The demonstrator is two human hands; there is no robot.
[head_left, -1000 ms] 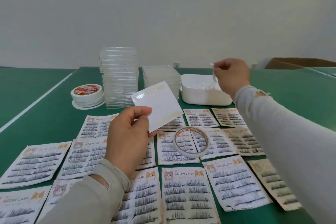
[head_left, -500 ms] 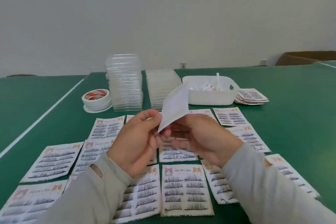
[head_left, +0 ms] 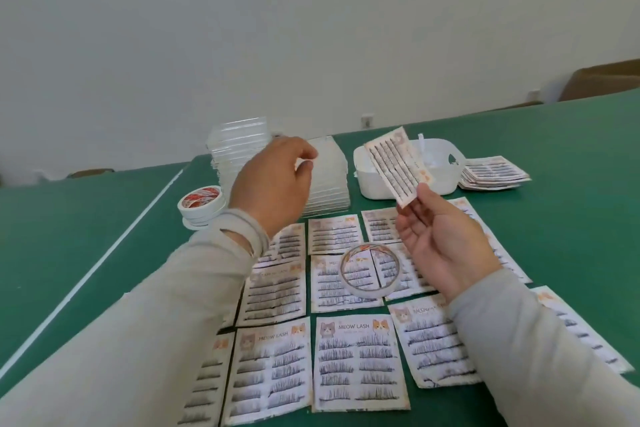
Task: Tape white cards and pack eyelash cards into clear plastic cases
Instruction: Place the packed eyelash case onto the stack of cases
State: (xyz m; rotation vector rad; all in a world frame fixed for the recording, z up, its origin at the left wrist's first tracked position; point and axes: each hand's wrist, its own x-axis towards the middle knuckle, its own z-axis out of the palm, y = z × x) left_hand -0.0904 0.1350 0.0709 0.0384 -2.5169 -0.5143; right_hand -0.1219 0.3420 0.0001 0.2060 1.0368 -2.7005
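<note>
Green felt covers the desk (head_left: pixel 554 135), and a plain pale wall is seen behind it. An eyelash card (head_left: pixel 398 166) is held tilted above the desk, pinched at its lower corner by the fingertips of the right hand (head_left: pixel 446 246). It is judged to be light, thin and easily bent, so it is best taken by the edges, away from the delicate lash rows. Dark lash strips in rows and an orange print at one end are shown on it. The left hand (head_left: pixel 273 184) is raised with curled fingers at the stacks of clear cases (head_left: pixel 329 184); whether a case is gripped cannot be told. More lash cards (head_left: pixel 360 364) and a tape ring (head_left: pixel 370 269) lie below.
</note>
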